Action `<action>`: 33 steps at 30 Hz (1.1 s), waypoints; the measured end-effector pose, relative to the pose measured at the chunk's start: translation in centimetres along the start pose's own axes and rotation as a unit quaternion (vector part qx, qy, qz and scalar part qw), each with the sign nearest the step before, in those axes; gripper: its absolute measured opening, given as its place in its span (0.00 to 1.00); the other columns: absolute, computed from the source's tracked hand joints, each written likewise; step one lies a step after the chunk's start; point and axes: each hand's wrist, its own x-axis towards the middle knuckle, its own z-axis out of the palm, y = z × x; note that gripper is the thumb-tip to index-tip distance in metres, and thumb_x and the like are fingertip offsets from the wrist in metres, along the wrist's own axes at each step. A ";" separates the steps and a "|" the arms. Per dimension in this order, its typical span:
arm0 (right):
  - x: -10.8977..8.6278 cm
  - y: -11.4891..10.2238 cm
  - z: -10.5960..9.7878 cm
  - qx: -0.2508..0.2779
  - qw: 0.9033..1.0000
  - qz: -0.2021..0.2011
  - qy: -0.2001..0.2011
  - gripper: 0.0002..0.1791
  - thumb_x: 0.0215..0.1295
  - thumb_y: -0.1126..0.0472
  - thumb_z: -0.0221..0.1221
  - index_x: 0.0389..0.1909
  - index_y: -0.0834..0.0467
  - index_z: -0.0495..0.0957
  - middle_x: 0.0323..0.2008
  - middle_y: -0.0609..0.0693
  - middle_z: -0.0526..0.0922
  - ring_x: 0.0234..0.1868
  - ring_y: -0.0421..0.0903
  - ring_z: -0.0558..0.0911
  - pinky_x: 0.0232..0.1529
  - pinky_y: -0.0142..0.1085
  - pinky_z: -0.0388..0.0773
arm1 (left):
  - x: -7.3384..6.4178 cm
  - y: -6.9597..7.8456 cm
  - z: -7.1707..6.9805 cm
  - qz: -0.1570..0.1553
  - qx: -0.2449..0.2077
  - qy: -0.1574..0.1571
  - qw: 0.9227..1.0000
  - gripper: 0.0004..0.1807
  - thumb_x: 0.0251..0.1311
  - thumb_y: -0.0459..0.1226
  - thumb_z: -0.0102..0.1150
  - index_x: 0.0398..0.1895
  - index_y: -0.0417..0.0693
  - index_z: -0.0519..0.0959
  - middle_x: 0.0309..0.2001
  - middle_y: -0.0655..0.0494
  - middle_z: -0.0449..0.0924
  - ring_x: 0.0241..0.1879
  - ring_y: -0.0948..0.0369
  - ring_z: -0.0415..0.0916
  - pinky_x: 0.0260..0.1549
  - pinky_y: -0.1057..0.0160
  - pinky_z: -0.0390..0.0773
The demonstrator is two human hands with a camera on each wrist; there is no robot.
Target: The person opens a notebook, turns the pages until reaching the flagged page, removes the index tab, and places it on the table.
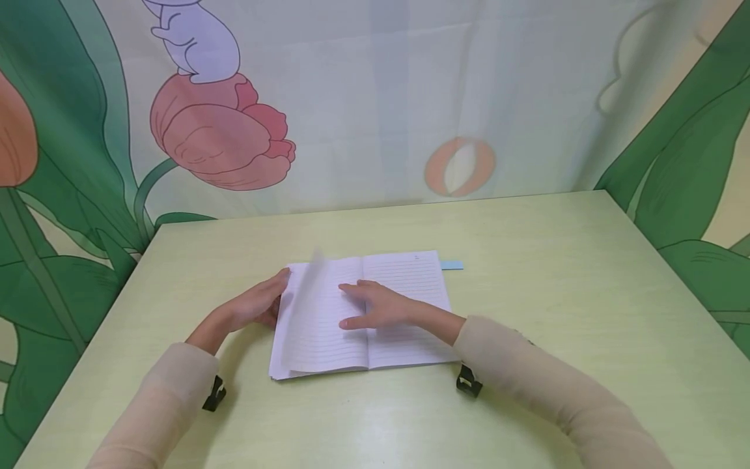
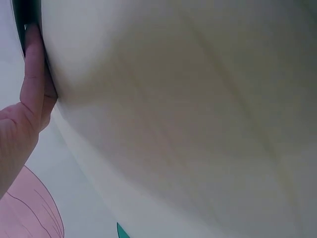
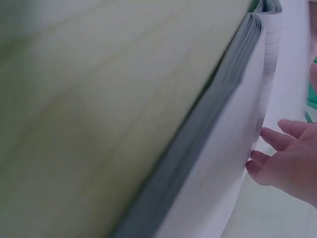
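An open lined notebook (image 1: 407,339) lies on the table, one blurred page (image 1: 305,306) raised over its left half. My left hand (image 1: 254,305) holds the notebook's left edge; in the left wrist view its finger (image 2: 33,69) reaches to the dark cover edge. My right hand (image 1: 383,306) is over the middle of the notebook with its fingers spread. Seen from the right wrist, the fingers of that hand (image 3: 290,153) stand apart close to the pages, with nothing gripped.
A blue tab (image 1: 452,265) sticks out at the notebook's upper right. The pale green table (image 1: 527,260) meets a printed curtain (image 1: 351,130) at the back. Black clips (image 1: 469,381) hang by both sleeves.
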 end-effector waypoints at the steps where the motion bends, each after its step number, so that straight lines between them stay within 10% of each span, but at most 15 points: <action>1: 0.0 0.0 0.1 -0.013 1.000 -0.008 -0.010 0.39 0.57 0.49 0.60 0.67 0.58 0.58 0.66 0.55 0.59 0.68 0.54 0.50 0.64 0.47 0.47 | 0.0 0.1 0.0 -0.004 -0.007 0.001 1.000 0.32 0.71 0.49 0.26 0.72 0.50 0.34 0.49 0.36 0.60 0.33 0.52 0.69 0.34 0.57 0.74; 6: -0.5 -0.2 0.1 -0.052 0.997 -0.040 -0.038 0.34 0.58 0.50 0.60 0.63 0.60 0.65 0.65 0.54 0.60 0.68 0.57 0.46 0.64 0.51 0.44 | 0.0 0.2 0.1 -0.024 -0.010 0.013 1.000 0.34 0.71 0.49 0.26 0.69 0.56 0.22 0.48 0.37 0.59 0.32 0.52 0.69 0.33 0.57 0.74; 13: -1.2 0.4 -0.8 -0.041 0.998 -0.041 -0.026 0.33 0.59 0.52 0.59 0.63 0.60 0.64 0.66 0.55 0.58 0.69 0.54 0.47 0.64 0.48 0.44 | 0.3 0.1 0.1 -0.012 0.055 0.027 0.998 0.45 0.59 0.28 0.53 0.72 0.53 0.37 0.54 0.36 0.55 0.36 0.53 0.70 0.32 0.61 0.74; 33: -4.7 7.1 -6.2 -0.171 0.978 0.096 0.070 0.55 0.52 0.41 0.61 0.68 0.68 0.43 0.68 0.63 0.45 0.69 0.58 0.43 0.57 0.62 0.46 | 0.3 0.2 0.2 -0.013 0.086 0.036 0.996 0.44 0.56 0.27 0.55 0.72 0.48 0.42 0.55 0.37 0.55 0.36 0.54 0.69 0.31 0.63 0.73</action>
